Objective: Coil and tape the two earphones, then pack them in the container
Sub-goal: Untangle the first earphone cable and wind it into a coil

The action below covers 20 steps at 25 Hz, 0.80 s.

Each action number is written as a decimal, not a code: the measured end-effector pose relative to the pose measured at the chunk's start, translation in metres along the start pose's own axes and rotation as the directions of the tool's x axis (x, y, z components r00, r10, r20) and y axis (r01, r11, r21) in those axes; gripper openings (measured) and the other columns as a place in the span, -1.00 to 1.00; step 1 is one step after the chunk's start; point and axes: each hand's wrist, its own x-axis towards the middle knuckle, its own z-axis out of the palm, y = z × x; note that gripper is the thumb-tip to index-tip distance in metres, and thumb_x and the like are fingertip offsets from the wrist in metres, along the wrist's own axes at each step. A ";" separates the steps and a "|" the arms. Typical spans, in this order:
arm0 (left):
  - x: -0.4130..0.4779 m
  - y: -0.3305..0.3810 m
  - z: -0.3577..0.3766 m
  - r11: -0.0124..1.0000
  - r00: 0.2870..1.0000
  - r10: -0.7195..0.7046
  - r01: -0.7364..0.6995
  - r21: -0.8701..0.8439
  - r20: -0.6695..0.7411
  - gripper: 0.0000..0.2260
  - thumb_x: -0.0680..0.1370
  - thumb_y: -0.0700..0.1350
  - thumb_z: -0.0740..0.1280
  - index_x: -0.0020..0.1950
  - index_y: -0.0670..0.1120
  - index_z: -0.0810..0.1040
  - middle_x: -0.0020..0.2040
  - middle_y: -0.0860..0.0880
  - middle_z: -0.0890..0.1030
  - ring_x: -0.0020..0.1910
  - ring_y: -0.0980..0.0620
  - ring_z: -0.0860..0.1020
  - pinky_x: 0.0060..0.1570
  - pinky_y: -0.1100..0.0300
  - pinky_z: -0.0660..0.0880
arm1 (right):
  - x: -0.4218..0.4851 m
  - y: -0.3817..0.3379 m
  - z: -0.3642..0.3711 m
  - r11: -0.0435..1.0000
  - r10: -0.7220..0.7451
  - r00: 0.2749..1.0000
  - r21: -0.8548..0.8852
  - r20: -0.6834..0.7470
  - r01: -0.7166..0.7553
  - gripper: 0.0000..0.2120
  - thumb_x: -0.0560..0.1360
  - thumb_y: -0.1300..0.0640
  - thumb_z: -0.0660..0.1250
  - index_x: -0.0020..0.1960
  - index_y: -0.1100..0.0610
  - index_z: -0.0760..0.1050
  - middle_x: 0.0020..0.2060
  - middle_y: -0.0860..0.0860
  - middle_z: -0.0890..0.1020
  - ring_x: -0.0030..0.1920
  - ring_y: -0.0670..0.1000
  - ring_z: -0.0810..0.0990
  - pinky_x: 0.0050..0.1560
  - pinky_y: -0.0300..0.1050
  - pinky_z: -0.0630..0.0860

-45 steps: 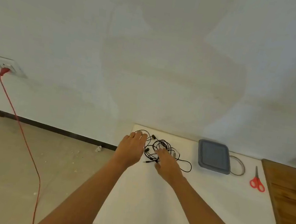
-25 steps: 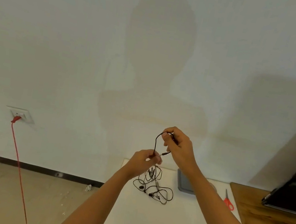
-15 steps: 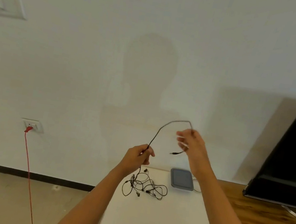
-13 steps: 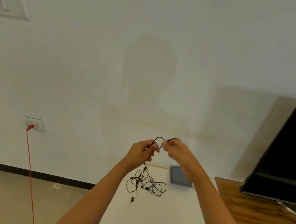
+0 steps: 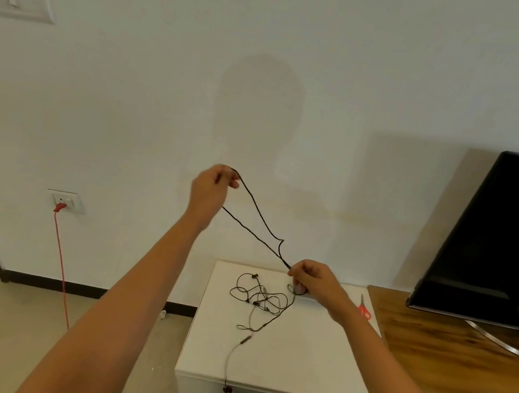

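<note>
My left hand is raised high and pinches one end of a loop of black earphone cable. The doubled cable runs down and to the right to my right hand, which pinches it just above the white table. A tangle of black earphone wires lies on the table below, and one strand with an earbud hangs over the front edge. My right hand hides the grey container.
Red scissors lie at the table's right edge, beside a wooden stand carrying a dark TV screen. A red cord hangs from a wall socket on the left. My knees show at the bottom.
My hands were close together at chest height holding the cable; now the left has risen up-left and the right has dropped toward the table, stretching out a long loop.
</note>
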 end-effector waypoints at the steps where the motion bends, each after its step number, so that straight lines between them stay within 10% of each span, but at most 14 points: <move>1: 0.006 0.000 -0.010 1.000 0.999 -0.015 0.015 -0.003 -0.049 -0.79 0.61 -0.22 0.16 -0.06 -0.13 0.58 -0.27 0.02 0.59 -0.47 0.31 0.45 -0.33 0.29 0.33 | -0.002 0.005 -0.006 1.000 0.005 1.000 0.008 -0.018 -0.005 -0.85 0.55 0.14 0.31 -0.13 0.15 0.60 -0.26 0.06 0.62 -0.33 -0.07 0.48 -0.22 -0.22 0.48; 5: 0.019 -0.004 -0.035 0.994 0.980 -0.090 0.077 -0.078 -0.177 -0.79 0.62 -0.19 0.14 -0.05 -0.16 0.56 -0.22 -0.03 0.57 -0.40 0.11 0.41 -0.40 0.24 0.38 | -0.004 0.013 -0.015 0.999 -0.021 0.996 0.035 -0.092 0.025 -0.82 0.53 0.15 0.33 -0.11 0.27 0.59 -0.22 0.05 0.61 -0.30 -0.04 0.46 -0.29 -0.28 0.42; 11: 0.019 -0.004 -0.046 0.999 0.881 -0.041 0.032 -0.027 -0.471 -0.78 0.61 -0.20 0.12 -0.03 -0.15 0.56 -0.27 0.07 0.54 -0.33 0.21 0.45 -0.32 0.40 0.36 | 0.013 0.015 -0.037 0.896 0.004 0.969 -0.430 -0.249 -0.114 -0.82 0.55 0.07 0.30 -0.17 0.15 0.49 -0.27 0.04 0.53 -0.23 0.03 0.49 -0.31 -0.26 0.40; 15: 0.016 -0.018 -0.037 0.979 0.967 -0.056 0.101 0.175 -0.247 -0.78 0.60 -0.15 0.17 -0.02 -0.17 0.61 -0.13 -0.06 0.63 -0.23 0.15 0.53 -0.34 0.51 0.33 | 0.018 -0.058 -0.034 0.880 -0.035 0.965 0.450 -0.261 0.154 -0.83 0.63 0.19 0.15 -0.12 0.18 0.41 -0.22 0.16 0.53 -0.17 0.09 0.59 -0.07 0.01 0.64; 17: 0.010 -0.026 -0.028 0.950 0.991 -0.093 0.116 0.291 -0.091 -0.84 0.56 -0.15 0.24 -0.02 -0.15 0.60 -0.09 -0.08 0.63 -0.12 0.00 0.57 -0.28 0.40 0.35 | 0.027 -0.104 -0.035 0.771 -0.278 0.892 0.471 -0.357 0.429 -0.80 0.63 0.27 0.09 -0.11 0.18 0.44 -0.19 0.16 0.55 -0.10 0.08 0.60 0.08 -0.01 0.60; 20: -0.003 -0.030 -0.011 0.912 0.956 -0.173 0.064 0.404 0.238 -0.66 0.49 -0.04 0.41 0.23 -0.05 0.50 0.02 -0.05 0.58 -0.03 0.01 0.53 -0.11 0.28 0.38 | 0.043 -0.145 -0.025 0.856 -0.375 0.897 0.285 -0.234 0.432 -0.73 0.61 0.30 0.05 -0.12 0.15 0.48 -0.18 0.11 0.59 -0.07 0.05 0.61 0.13 0.00 0.57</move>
